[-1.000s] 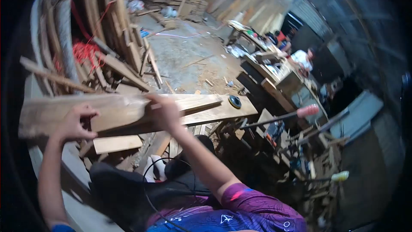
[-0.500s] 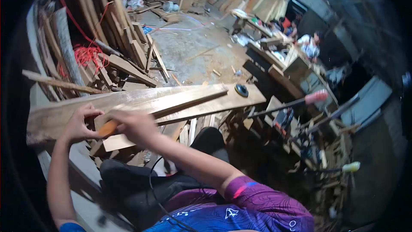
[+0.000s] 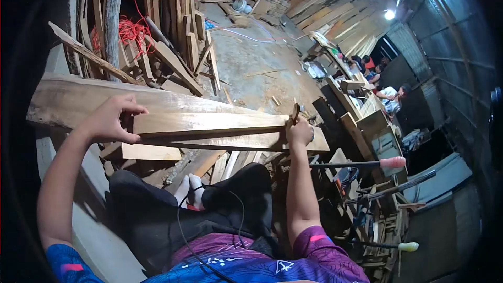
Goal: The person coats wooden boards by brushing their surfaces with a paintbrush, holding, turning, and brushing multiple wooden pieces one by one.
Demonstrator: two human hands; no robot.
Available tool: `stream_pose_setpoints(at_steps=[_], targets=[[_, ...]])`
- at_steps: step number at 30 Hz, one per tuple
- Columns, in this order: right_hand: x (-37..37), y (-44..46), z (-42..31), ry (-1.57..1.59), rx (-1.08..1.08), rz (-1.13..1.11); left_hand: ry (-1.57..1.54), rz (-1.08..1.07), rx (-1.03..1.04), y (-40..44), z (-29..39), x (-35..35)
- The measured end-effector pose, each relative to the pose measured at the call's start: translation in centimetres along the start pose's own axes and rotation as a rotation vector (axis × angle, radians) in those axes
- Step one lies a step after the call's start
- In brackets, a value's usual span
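Observation:
A narrow pale wooden board (image 3: 215, 122) lies on top of a wider plank (image 3: 173, 102). At its near left end, my left hand (image 3: 112, 119) has thumb and fingertips on the board's two edges, with a dark gap inside the curve of the hand. Toward the far right end of the board, my right hand (image 3: 299, 132) is closed around a thin brown-orange flat piece (image 3: 295, 111), seen nearly edge-on; its exact kind is unclear. A small blue-black bit shows beside the right hand, mostly hidden.
Wooden offcuts (image 3: 152, 152) lie below the plank, near my legs. Upright slabs (image 3: 112, 21) and red string (image 3: 133, 34) stand at left. Clamp bars with a pink handle (image 3: 393, 162) and a yellow handle (image 3: 408, 247) jut in from the right. People (image 3: 390, 97) sit farther back.
My right hand has moved from beside my left hand to the board's far right end, carrying the brown-orange piece. My left hand stays at the left end. The camera view has shifted.

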State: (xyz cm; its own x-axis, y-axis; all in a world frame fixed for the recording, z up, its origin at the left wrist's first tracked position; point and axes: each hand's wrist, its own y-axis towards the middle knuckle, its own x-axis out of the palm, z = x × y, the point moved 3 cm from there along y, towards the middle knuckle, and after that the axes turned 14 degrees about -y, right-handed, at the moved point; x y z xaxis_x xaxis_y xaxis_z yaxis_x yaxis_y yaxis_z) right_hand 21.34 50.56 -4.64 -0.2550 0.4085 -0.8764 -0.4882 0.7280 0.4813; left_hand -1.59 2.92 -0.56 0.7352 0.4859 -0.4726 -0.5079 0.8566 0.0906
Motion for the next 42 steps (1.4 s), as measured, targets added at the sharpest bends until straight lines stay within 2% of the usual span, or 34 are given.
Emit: stream_pose_setpoints(at_steps=[2,3,4,5,6,8,9,10,12,13,14,15,16,17,19,20,21,22,24,25,27,29,30,31,32,34,35,37,39,40,41,42], targets=[[0.1,0.3,0.2,-0.081,0.007,0.024,-0.030,-0.008,-0.039,0.1,-0.2,-0.1],[-0.7,-0.7,-1.5,0.092,-0.075,0.064,-0.011,-0.004,-0.023,0.1,-0.7,-0.2],[-1.4,-2.2,-4.2,0.192,-0.048,0.005,-0.001,-0.007,-0.038,0.2,-0.8,-0.1],[-1.8,-4.0,-7.2,0.309,-0.176,0.004,-0.018,-0.005,-0.049,0.3,-0.6,0.1],[-4.6,-7.1,-11.3,0.642,-0.205,0.033,-0.032,0.000,-0.063,0.2,-0.3,0.1],[-8.4,-11.7,-18.7,0.819,-0.331,-0.035,-0.031,0.006,-0.064,0.2,0.1,0.3],[-10.4,-13.8,-21.6,1.075,-0.475,0.008,-0.027,0.006,-0.072,0.1,0.0,0.4],[-11.9,-15.5,-24.0,1.138,-0.605,0.010,-0.023,0.002,-0.071,0.2,-0.3,0.4],[-14.3,-17.1,-26.4,1.230,-0.683,0.027,-0.077,-0.040,-0.146,0.3,-0.5,0.7],[-14.0,-16.3,-26.1,1.294,-0.655,-0.034,0.045,-0.049,-0.054,0.3,0.3,0.8],[-13.3,-15.0,-25.6,1.356,-0.640,-0.103,0.000,-0.012,-0.063,0.1,0.7,0.8],[-11.4,-13.4,-24.4,1.176,-0.592,-0.088,0.016,-0.025,-0.047,0.2,0.7,0.5],[-9.5,-11.4,-22.3,1.153,-0.511,-0.171,0.019,-0.028,-0.034,0.2,0.5,0.3],[-7.5,-9.3,-19.7,1.120,-0.413,-0.102,-0.017,-0.026,-0.050,0.2,0.3,0.3],[-3.2,-4.4,-12.7,0.785,-0.162,-0.130,-0.034,-0.022,-0.065,0.1,-0.1,0.2],[1.2,-1.3,-8.6,0.624,-0.149,0.015,-0.042,-0.015,-0.063,0.1,-0.6,0.1],[2.1,0.1,-4.9,0.701,-0.036,0.071,-0.057,-0.017,-0.059,0.1,-0.8,0.0],[2.3,1.1,-2.1,0.743,0.119,-0.018,-0.067,-0.024,-0.054,0.1,-0.8,0.0],[2.2,2.8,0.5,0.241,0.132,0.029,-0.088,-0.016,-0.072,0.0,-0.1,0.0],[1.1,2.7,-0.9,0.064,0.044,0.076,-0.094,-0.008,-0.075,-0.1,-0.2,0.0],[1.6,0.9,-5.4,0.145,-0.047,0.017,-0.084,-0.016,-0.072,0.2,-0.3,0.0],[-1.1,-4.3,-12.5,0.640,-0.315,0.058,-0.062,-0.010,-0.074,0.1,-0.3,0.0],[-3.7,-7.3,-16.8,0.705,-0.414,0.154,-0.050,-0.025,-0.056,0.1,-0.2,-0.1],[-6.5,-9.8,-20.4,0.842,-0.517,0.078,-0.081,-0.018,-0.061,0.1,-0.1,0.0],[-8.3,-12.8,-23.5,1.049,-0.595,0.155,-0.113,-0.017,-0.073,0.0,-0.1,0.1],[-14.5,-16.6,-26.2,1.201,-0.738,-0.052,-0.087,-0.016,-0.087,0.0,-0.5,0.2],[-14.6,-16.6,-26.1,1.209,-0.725,-0.046,-0.090,-0.029,-0.052,0.1,-1.3,0.1],[-13.5,-15.9,-25.8,1.213,-0.599,-0.388,-0.062,-0.022,-0.044,-0.2,-0.3,0.1],[-6.5,-12.5,-23.0,1.212,-0.445,-0.294,-0.034,-0.011,-0.001,-0.1,-0.4,0.0],[-7.6,-10.4,-19.6,0.980,-0.290,-0.219,-0.031,-0.016,0.015,0.0,-1.0,-0.2],[-4.5,-7.9,-15.9,0.929,-0.231,-0.221,-0.012,-0.025,0.089,0.2,-2.0,-0.3],[-3.4,-5.4,-12.1,0.594,-0.177,-0.068,0.011,-0.031,0.145,0.4,-3.1,-0.4]])
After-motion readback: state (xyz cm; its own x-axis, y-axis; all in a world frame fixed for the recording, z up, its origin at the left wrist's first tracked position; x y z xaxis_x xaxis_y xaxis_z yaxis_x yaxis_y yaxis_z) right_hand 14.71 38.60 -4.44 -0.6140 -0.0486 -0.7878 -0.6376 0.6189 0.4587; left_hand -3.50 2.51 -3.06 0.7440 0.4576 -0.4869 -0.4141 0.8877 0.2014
